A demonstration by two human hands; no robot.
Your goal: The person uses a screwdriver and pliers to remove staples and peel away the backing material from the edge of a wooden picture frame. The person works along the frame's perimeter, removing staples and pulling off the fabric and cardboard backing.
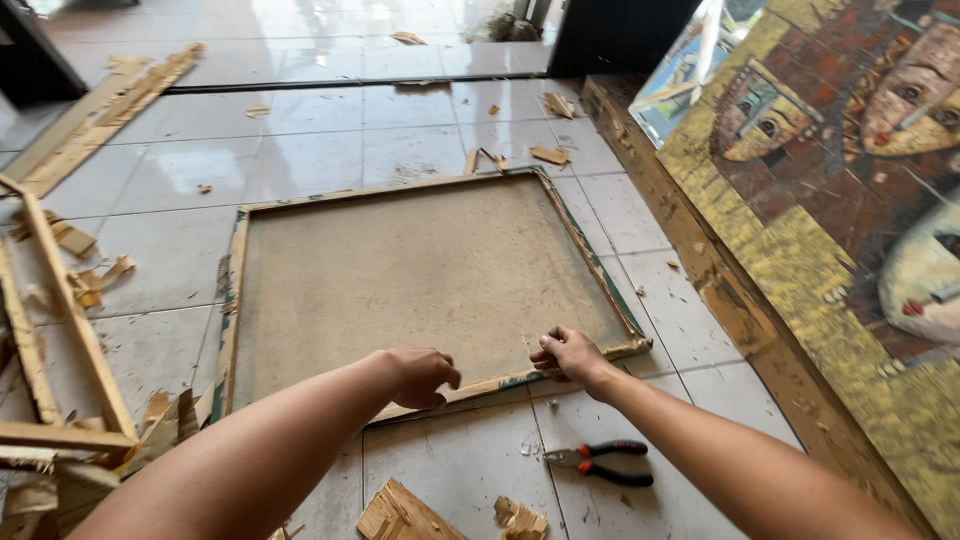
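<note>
At six o'clock, my left hand (420,373) and right hand (568,355), both curled, grip the canvas (420,270) edge; I'd pull evenly.

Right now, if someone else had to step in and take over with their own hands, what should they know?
Left hand: curled on the near edge of the canvas, which lies face down on the tiled floor.
Right hand: pinching that same edge near the right corner.
Pliers lie unused on the floor by the right arm.
Loose wooden strips and splinters lie to the left.
The canvas's wooden border is in place all round.
</note>
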